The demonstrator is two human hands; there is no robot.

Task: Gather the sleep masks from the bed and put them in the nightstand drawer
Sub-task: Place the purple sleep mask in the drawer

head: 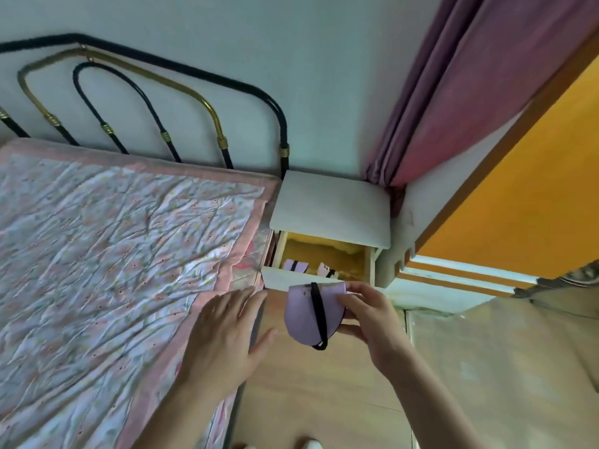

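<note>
My right hand (366, 315) pinches a folded lilac sleep mask (304, 314) with a black strap, held just in front of the open nightstand drawer (324, 254). Inside the drawer lie a lilac mask (293, 265) and a pinkish one (325, 270), both partly hidden by the drawer front (275, 280). My left hand (227, 332) hovers open over the bed's right edge, fingers spread, holding nothing. No mask shows on the visible part of the bed (113, 241).
The white nightstand top (330, 209) sits between the bed and a purple curtain (453, 92). An orange door panel (518, 196) stands at the right. A black and brass headboard (129, 102) lines the wall. Wooden floor (324, 400) lies below my hands.
</note>
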